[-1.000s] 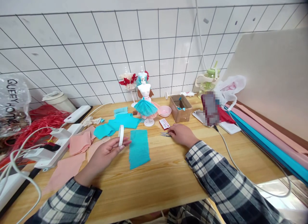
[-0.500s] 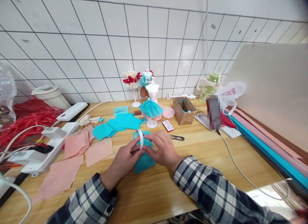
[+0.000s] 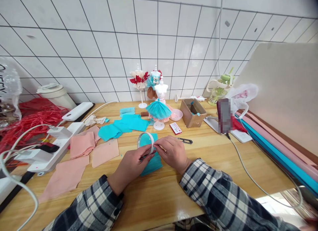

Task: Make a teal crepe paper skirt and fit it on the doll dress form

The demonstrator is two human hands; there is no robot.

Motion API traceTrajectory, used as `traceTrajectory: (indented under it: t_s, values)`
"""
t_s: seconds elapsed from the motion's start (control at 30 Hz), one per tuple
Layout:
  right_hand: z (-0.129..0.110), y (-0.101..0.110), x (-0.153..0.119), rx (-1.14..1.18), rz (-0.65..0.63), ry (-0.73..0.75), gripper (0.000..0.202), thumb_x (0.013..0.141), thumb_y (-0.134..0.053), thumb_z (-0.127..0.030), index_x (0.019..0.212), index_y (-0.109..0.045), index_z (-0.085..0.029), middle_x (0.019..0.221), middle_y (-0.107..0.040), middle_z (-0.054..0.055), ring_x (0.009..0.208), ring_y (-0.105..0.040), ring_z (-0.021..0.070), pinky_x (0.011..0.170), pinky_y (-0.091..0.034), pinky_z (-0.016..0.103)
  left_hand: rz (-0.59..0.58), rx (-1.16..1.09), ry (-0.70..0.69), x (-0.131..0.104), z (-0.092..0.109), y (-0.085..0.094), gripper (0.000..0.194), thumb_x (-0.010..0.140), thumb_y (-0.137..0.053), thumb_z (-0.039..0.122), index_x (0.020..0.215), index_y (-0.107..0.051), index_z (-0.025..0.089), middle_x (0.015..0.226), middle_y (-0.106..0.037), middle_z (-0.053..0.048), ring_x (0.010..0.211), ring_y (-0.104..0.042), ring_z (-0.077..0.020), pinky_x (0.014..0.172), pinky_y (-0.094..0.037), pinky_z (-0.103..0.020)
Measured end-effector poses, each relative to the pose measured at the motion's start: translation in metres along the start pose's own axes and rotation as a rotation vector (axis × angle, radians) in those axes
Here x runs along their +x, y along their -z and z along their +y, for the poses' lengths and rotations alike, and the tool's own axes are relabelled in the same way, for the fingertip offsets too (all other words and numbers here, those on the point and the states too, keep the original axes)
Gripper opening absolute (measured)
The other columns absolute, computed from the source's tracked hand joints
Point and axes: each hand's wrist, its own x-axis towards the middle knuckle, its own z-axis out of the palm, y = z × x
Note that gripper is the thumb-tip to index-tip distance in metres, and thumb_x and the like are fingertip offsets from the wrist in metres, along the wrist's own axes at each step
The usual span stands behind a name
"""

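Note:
A roll of white tape (image 3: 146, 135) stands on edge between my hands, its ring opening partly facing me. My left hand (image 3: 132, 164) is closed on the roll's lower part. Fingertips of my right hand (image 3: 172, 153) are pinched together at the roll's right edge; what they hold is too small to make out. Under and behind the roll lies a turquoise crepe paper piece (image 3: 152, 166). Beyond it stands a small white dress form (image 3: 161, 88) wearing a turquoise and pink paper skirt (image 3: 159, 111).
Pink paper pieces (image 3: 105, 152) and turquoise sheets (image 3: 131, 122) lie left. Black thread snips (image 3: 185, 140), a red-and-white box (image 3: 175, 128), a pink bowl (image 3: 176, 115) and a cardboard box (image 3: 193, 115) sit right. A power strip (image 3: 59, 151) is at far left.
The tape roll has turned, so more of its ring opening shows. My right hand's fingers have drawn together at its right edge. The whole view has shifted slightly.

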Motion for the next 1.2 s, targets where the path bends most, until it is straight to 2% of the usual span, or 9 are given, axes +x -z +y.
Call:
traceTrajectory:
  t_s: [0.2, 0.33, 0.5, 0.6, 0.67, 0.73, 0.83, 1.07, 1.2]
  values:
    - [0.003, 0.004, 0.001, -0.119, -0.039, 0.025, 0.015, 0.093, -0.052, -0.026, 0.085, -0.063, -0.020, 0.076, -0.067, 0.003, 0.071, -0.061, 0.0144, 0.065, -0.042, 0.027, -0.012, 0.072, -0.112, -0.002, -0.004, -0.005, 0.032, 0.089, -0.056, 0.042, 0.114, -0.066, 0.025, 0.096, -0.078, 0.000, 0.083, -0.074, -0.0202, 0.068, -0.054, -0.024]
    - [0.004, 0.008, 0.000, -0.045, -0.007, -0.058, 0.016, 0.092, -0.050, -0.024, 0.083, -0.061, -0.019, 0.075, -0.065, 0.004, 0.070, -0.060, 0.0146, 0.064, -0.043, 0.026, 0.013, 0.143, -0.174, -0.003, -0.007, -0.006, 0.033, 0.092, -0.053, 0.039, 0.119, -0.065, 0.025, 0.097, -0.078, -0.002, 0.083, -0.074, -0.0191, 0.070, -0.054, -0.024]
    - [0.011, 0.005, -0.002, 0.576, 0.053, -0.515, 0.031, 0.096, -0.042, -0.040, 0.108, -0.060, -0.018, 0.089, -0.063, 0.006, 0.066, -0.058, 0.0126, 0.053, -0.046, 0.023, 0.058, 0.434, -0.318, 0.000, -0.014, -0.001, 0.031, 0.096, -0.047, 0.031, 0.117, -0.067, 0.023, 0.098, -0.077, -0.005, 0.083, -0.073, -0.0210, 0.070, -0.055, -0.030]
    - [0.017, 0.003, -0.001, 1.048, -0.162, -0.799, 0.055, 0.094, -0.031, -0.058, 0.108, -0.063, -0.015, 0.087, -0.060, 0.008, 0.058, -0.054, 0.0118, 0.038, -0.039, 0.020, 0.099, 0.496, -0.469, 0.003, -0.020, 0.004, 0.031, 0.094, -0.047, 0.019, 0.118, -0.066, 0.021, 0.108, -0.075, -0.006, 0.094, -0.070, -0.0207, 0.083, -0.054, -0.033]
    - [0.018, 0.002, 0.000, 1.205, -0.334, -0.858, 0.058, 0.090, -0.037, -0.063, 0.103, -0.066, -0.014, 0.087, -0.059, 0.008, 0.057, -0.052, 0.0112, 0.035, -0.037, 0.019, 0.105, 0.528, -0.520, 0.005, -0.022, 0.006, 0.030, 0.092, -0.050, 0.015, 0.116, -0.067, 0.019, 0.107, -0.074, -0.007, 0.096, -0.069, -0.0217, 0.086, -0.054, -0.036]
    - [0.017, 0.002, 0.000, 1.195, -0.406, -0.825, 0.049, 0.084, -0.053, -0.059, 0.104, -0.067, -0.016, 0.086, -0.059, 0.006, 0.058, -0.050, 0.0103, 0.037, -0.037, 0.018, 0.105, 0.551, -0.522, 0.006, -0.023, 0.008, 0.028, 0.090, -0.052, 0.013, 0.113, -0.068, 0.018, 0.103, -0.075, -0.008, 0.093, -0.068, -0.0225, 0.082, -0.055, -0.037]
    - [0.015, -0.001, 0.000, 0.929, -0.339, -0.670, 0.033, 0.076, -0.071, -0.044, 0.095, -0.070, -0.017, 0.082, -0.060, 0.004, 0.062, -0.050, 0.0104, 0.047, -0.041, 0.019, 0.098, 0.546, -0.504, 0.008, -0.021, 0.008, 0.027, 0.091, -0.052, 0.014, 0.113, -0.067, 0.017, 0.101, -0.074, -0.009, 0.091, -0.067, -0.0223, 0.080, -0.055, -0.036]
    - [0.011, -0.004, -0.004, 0.461, -0.123, -0.359, 0.018, 0.085, -0.063, -0.029, 0.098, -0.071, -0.019, 0.094, -0.064, 0.007, 0.062, -0.053, 0.0111, 0.057, -0.046, 0.025, 0.180, 0.304, -0.347, 0.006, -0.003, 0.000, 0.039, 0.087, -0.059, 0.033, 0.121, -0.060, 0.013, 0.118, -0.063, -0.016, 0.108, -0.057, -0.0282, 0.095, -0.046, -0.045]
    - [0.002, -0.005, -0.005, 0.356, -0.140, -0.177, 0.015, 0.087, -0.060, -0.026, 0.098, -0.069, -0.020, 0.095, -0.067, 0.007, 0.075, -0.060, 0.0155, 0.069, -0.049, 0.028, 0.241, 0.085, -0.206, 0.003, 0.003, -0.005, 0.043, 0.089, -0.057, 0.039, 0.127, -0.059, 0.018, 0.118, -0.064, -0.012, 0.106, -0.058, -0.0262, 0.092, -0.046, -0.042]
